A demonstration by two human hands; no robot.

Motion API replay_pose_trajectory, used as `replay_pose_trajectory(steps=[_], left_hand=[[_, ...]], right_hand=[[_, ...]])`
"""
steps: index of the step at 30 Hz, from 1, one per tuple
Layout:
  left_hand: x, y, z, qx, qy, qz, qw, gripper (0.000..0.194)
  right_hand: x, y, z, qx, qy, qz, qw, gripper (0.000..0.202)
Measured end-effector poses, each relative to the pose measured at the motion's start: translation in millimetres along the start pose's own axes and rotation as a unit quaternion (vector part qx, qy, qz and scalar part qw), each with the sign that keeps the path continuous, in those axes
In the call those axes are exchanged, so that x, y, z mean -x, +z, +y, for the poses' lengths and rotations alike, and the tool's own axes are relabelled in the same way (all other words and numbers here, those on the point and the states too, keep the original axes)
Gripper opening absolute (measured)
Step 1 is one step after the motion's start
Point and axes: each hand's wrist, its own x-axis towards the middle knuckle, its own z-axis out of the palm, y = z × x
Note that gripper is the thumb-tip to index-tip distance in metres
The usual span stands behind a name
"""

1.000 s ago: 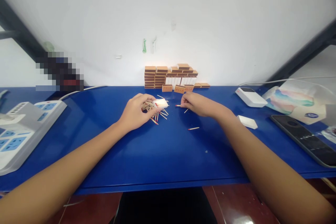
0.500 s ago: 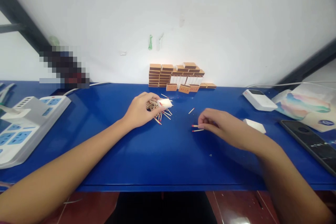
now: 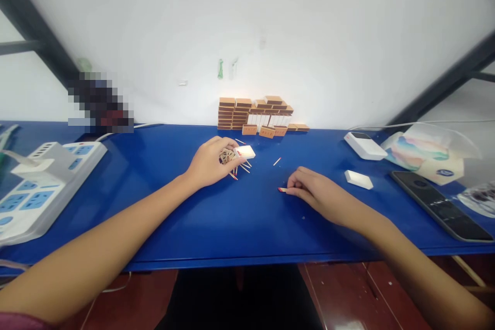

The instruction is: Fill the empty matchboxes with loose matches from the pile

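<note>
Between its thumb and fingers, my left hand [image 3: 212,162] holds a small white matchbox tray [image 3: 245,152] with some red-tipped matches in it. A loose pile of matches [image 3: 227,155] lies under and beside that hand, partly hidden by it. My right hand [image 3: 309,190] pinches matches [image 3: 282,190] just above the blue table, red heads pointing left; how many is unclear. One single match [image 3: 277,161] lies on the table between the two hands.
Stacked matchboxes [image 3: 234,113] stand against the wall at the back. On the left is a white power strip [image 3: 58,185] with a charger. To the right are a white box [image 3: 359,179], a white device [image 3: 365,145], a phone [image 3: 441,206] and a tissue pack [image 3: 429,157].
The matches in my right hand, spread apart before, now lie close together in its fingers. My left hand still holds the tray in nearly the same place. The view has shifted slightly.
</note>
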Motion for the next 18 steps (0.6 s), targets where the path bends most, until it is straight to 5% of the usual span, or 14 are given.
replay_pose_trajectory(steps=[5, 18], left_hand=[[0, 0.3, 1, 0.006, -0.005, 0.0, 1.0, 0.03], [0, 1.8, 2, 0.006, 0.017, -0.004, 1.0, 0.029]], right_hand=[[-2, -1, -8, 0.004, 0.004, -0.025, 1.0, 0.023], [-6, 3, 9, 0.023, 0.023, 0.049, 0.998, 0.027]])
